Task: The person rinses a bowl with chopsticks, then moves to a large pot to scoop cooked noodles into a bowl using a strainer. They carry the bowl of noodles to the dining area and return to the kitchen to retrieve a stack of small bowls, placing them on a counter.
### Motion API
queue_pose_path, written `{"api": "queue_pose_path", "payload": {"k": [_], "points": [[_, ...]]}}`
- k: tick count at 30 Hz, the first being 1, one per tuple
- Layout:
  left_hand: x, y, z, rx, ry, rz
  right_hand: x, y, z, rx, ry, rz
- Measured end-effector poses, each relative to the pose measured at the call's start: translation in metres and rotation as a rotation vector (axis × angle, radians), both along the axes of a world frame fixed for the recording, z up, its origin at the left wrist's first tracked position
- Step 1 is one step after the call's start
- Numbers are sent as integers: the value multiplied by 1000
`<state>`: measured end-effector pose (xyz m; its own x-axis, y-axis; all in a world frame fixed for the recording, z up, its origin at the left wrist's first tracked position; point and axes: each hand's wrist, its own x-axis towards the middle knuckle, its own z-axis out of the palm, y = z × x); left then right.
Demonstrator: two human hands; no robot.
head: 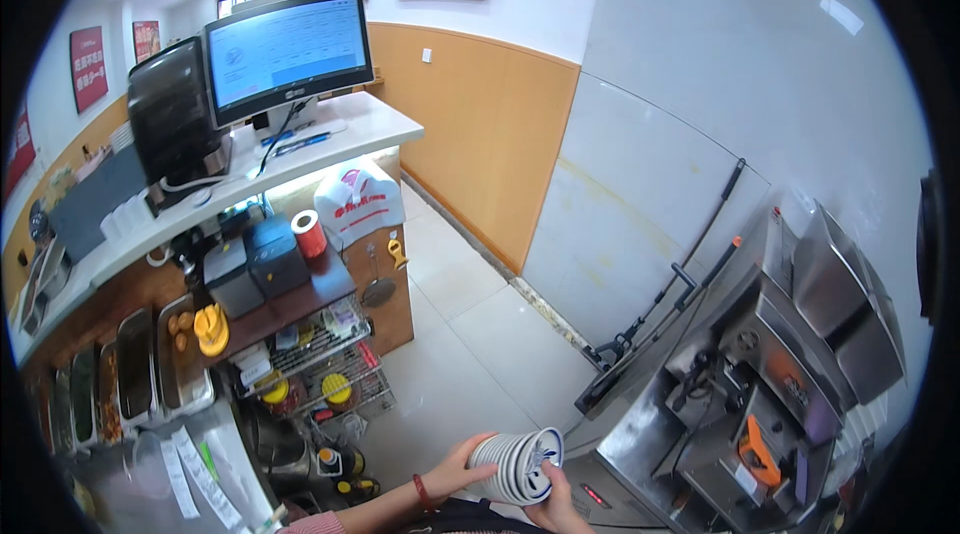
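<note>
Low in the view, a stack of white ceramic bowls (501, 468) with blue rims and a blue painted pattern lies tipped on its side in the air. My left hand (455, 472), with a red bracelet at the wrist, wraps the left end of the stack. At the other end my right hand (553, 505) grips the outermost bowl, its thumb over the rim on the patterned face. Several bowls are nested together. Below them, part of a dark garment and the tiled floor show.
On the left, a white counter (375, 117) carries a monitor (289, 50). Under it are label printers (276, 256), a wire shelf (337, 342) and steel food pans (136, 365). Long-handled cleaning tools (679, 286) lean on the right wall beside steel equipment (637, 451) holding an orange object (760, 451).
</note>
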<state>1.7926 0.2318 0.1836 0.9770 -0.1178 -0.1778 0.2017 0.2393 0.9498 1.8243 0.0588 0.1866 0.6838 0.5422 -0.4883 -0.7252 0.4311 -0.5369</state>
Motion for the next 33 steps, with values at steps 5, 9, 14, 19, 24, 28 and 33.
{"api": "queue_pose_path", "payload": {"k": [5,9,14,19,24,28,33], "points": [[122,26,12,138,-84,-111,100,28,9,13,-84,-169],[217,41,-2,113,-79,-138,192,45,0,-85,39,-305],[335,69,-35,44,-108,-164,313,61,-38,-52,-17,-242],[420,111,-2,-190,108,29,442,113,-12,-82,26,91],[496,170,-3,-234,52,288,553,194,-15,-127,25,249],[557,227,-25,-166,-32,423,628,260,-16,-128,68,379],[642,295,-24,-315,17,443,721,335,-17,-107,-21,470]]}}
